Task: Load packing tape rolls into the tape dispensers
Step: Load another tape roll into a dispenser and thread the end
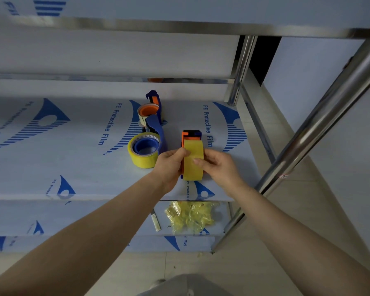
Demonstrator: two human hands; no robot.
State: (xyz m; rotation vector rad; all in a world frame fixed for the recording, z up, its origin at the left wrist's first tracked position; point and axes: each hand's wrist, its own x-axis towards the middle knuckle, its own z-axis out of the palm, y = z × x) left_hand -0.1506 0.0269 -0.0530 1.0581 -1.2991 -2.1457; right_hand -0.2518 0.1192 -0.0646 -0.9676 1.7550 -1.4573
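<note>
Now, tape roll [193,161], between both hands [195,166]

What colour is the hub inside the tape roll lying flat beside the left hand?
Blue, inside the yellow tape roll; head view.

Dim, cool, even light, no hard shadows. Glare streaks on the chrome post [320,129] at right. Top of frame smeared with motion blur; centre sharper. Wide-angle bending at edges, forearms stretched at the bottom.
</note>
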